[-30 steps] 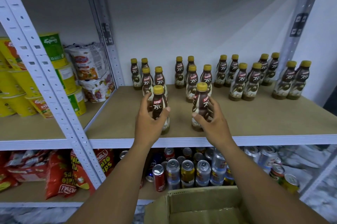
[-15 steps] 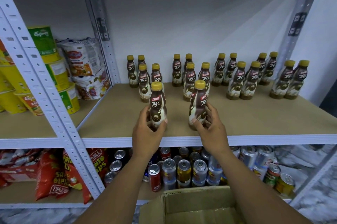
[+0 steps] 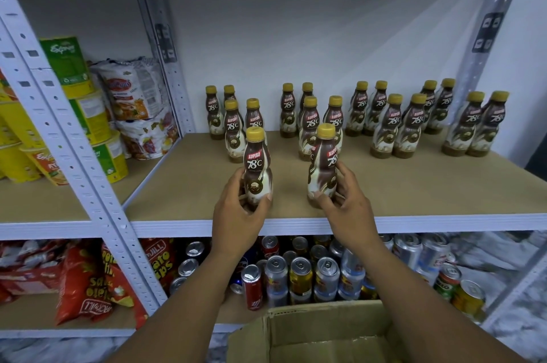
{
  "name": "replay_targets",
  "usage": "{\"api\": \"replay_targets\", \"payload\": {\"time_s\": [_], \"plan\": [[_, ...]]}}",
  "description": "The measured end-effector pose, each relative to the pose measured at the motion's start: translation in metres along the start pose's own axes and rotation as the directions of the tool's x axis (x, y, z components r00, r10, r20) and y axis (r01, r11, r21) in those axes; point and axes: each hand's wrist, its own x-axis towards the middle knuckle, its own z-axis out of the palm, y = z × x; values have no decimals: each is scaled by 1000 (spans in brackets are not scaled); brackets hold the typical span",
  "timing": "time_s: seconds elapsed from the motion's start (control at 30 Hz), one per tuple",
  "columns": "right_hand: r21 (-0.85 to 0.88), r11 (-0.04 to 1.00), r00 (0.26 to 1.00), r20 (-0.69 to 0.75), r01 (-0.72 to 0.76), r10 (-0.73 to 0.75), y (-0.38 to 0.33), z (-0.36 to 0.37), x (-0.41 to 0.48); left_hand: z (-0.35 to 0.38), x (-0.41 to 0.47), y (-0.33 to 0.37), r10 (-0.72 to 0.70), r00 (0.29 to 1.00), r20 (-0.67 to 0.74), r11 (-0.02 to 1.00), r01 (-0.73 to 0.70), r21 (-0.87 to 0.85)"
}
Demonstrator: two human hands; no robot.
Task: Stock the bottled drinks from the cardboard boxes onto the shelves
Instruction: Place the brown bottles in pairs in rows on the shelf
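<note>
On the head camera, the stocking looks well along: many bottles (image 3: pixel 396 126) stand upright in paired rows toward the back of the shelf (image 3: pixel 429 185), and two more are near the shelf's front edge, in your hands; the front right of the shelf is bare, so I judge there is room for more; the cardboard box (image 3: pixel 325 333) sits below the shelf, and you cannot tell what remains inside. Your left hand (image 3: pixel 236 214) curls its thumb and fingers round the lower body of the left bottle (image 3: pixel 257 164); your right hand (image 3: pixel 346 208) grips the right bottle (image 3: pixel 324 164) likewise; both bottles are upright and apart; your arms (image 3: pixel 189 303) reach up toward the shelf.
</note>
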Motion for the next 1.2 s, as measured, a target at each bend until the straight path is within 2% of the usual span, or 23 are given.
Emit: {"api": "replay_targets", "payload": {"time_s": [0.77,1.2], "plan": [[77,997,1000,17,-17,16,-7,1,1,-3,1,7,-4,1000,7,998,5,-66],[59,998,998,68,1,-5,-16,4,2,-3,9,15,-34,994,101,994,44,-96]]}}
